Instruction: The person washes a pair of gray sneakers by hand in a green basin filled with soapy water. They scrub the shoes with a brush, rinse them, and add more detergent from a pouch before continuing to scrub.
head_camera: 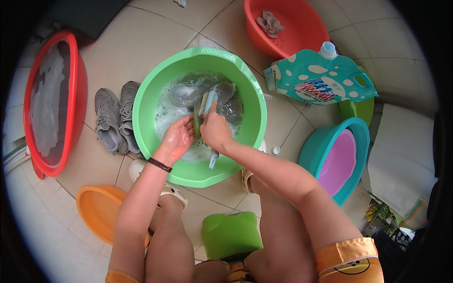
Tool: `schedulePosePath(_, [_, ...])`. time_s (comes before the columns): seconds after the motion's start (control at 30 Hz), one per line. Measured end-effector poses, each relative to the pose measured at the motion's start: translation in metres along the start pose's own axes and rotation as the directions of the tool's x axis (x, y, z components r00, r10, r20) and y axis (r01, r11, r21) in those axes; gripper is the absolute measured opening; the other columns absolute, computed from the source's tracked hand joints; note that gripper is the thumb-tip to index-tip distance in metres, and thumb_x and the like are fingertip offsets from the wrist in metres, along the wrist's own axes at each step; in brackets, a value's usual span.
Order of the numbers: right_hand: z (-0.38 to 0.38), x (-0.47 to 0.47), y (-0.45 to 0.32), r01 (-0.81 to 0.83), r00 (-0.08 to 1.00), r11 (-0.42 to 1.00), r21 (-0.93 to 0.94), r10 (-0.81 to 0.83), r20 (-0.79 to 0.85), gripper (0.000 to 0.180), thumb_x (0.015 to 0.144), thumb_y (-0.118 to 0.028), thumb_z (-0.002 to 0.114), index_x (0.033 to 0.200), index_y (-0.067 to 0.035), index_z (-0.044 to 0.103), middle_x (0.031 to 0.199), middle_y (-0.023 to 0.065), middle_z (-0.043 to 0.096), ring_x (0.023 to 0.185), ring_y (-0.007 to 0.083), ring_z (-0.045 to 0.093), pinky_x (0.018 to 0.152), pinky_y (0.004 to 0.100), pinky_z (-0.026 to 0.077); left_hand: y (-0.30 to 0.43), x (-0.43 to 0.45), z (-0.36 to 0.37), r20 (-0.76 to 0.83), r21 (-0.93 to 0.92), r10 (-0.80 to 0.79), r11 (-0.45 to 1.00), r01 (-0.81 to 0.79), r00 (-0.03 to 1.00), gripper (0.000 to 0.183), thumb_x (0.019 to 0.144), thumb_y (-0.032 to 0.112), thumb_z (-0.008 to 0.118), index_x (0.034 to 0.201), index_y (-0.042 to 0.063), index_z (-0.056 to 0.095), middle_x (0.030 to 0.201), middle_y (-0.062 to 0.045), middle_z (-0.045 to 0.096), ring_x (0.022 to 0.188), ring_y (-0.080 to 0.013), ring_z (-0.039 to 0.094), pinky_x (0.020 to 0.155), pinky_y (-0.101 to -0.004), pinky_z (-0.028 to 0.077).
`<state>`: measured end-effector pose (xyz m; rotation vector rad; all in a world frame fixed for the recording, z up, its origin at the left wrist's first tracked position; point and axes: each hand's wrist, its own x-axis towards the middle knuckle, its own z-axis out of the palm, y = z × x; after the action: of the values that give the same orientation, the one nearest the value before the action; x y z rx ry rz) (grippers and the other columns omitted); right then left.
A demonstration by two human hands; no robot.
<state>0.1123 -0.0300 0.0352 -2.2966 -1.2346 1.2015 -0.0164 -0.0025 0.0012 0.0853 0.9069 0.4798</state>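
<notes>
Soapy water partly fills a green plastic basin (147, 88) on the tiled floor. Over it, my right hand (216, 129) grips a pale blue scrubbing brush (211, 100), its bristles against a dark shoe or slipper (197, 122) with a yellowish-green edge. My left hand (180, 136) supports that footwear from the left, palm up, with foam on the palm. Several dark items, seemingly footwear, lie in the suds, among them a rounded one (185, 94) at the upper left. My fingers and the brush partly hide the scrubbed piece.
Grey sneakers (107, 116) stand left of the basin, near a red-rimmed tub (73, 106). An orange basin (101, 212) is lower left, a green stool (231, 235) between my legs. Right are a detergent pouch (318, 79), white cap (276, 150), teal basin (308, 152) and red basin (297, 28) holding a cloth (270, 24).
</notes>
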Motion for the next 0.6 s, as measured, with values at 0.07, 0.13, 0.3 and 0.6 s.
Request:
schedulePosePath(0.07, [-0.001,-0.003,0.002,0.037,0.999,0.999,0.032,-0.038,0.014,0.055,0.089,-0.012,0.043,0.134,0.012,0.024,0.069,0.0304,0.059,0.068,0.0442,0.060,0.066,0.0480,0.049,0.008,0.005,-0.004,-0.051,-0.012,-0.057,0.998,0.057,0.997,0.040,0.095,0.033,0.040,0.119,0.002,0.049,0.112,-0.008,0.058,0.102,-0.0188,0.056,0.093,-0.0330,0.042])
schedulePosePath(0.13, [0.001,-0.012,0.005,0.083,0.992,0.992,0.099,-0.092,0.090,0.054,0.090,-0.012,0.042,0.134,0.013,0.025,0.069,0.0310,0.058,0.068,0.0443,0.060,0.066,0.0473,0.049,0.022,0.003,0.001,-0.137,-0.033,-0.141,0.990,0.138,0.980,0.042,0.095,0.035,0.044,0.121,0.003,0.049,0.113,-0.007,0.058,0.103,-0.0190,0.056,0.092,-0.0350,0.045])
schedulePosePath(0.3, [0.005,-0.015,0.005,0.148,0.982,0.988,0.046,-0.152,0.111,0.054,0.091,-0.012,0.042,0.135,0.013,0.023,0.066,0.0300,0.058,0.063,0.0442,0.060,0.061,0.0476,0.048,0.009,0.013,0.015,-0.065,-0.133,-0.058,0.990,0.049,0.996,0.042,0.093,0.042,0.047,0.117,0.008,0.053,0.107,-0.007,0.060,0.098,-0.0192,0.057,0.086,-0.0347,0.048])
schedulePosePath(0.6, [-0.004,-0.023,-0.011,0.203,0.979,0.977,-0.070,-0.204,0.002,0.056,0.087,-0.011,0.045,0.131,0.016,0.024,0.064,0.0291,0.058,0.059,0.0434,0.060,0.059,0.0508,0.050,0.004,-0.003,0.014,0.013,-0.155,-0.116,0.981,0.117,0.993,0.042,0.096,0.039,0.039,0.114,0.003,0.053,0.102,-0.010,0.062,0.093,-0.0227,0.060,0.084,-0.0382,0.049])
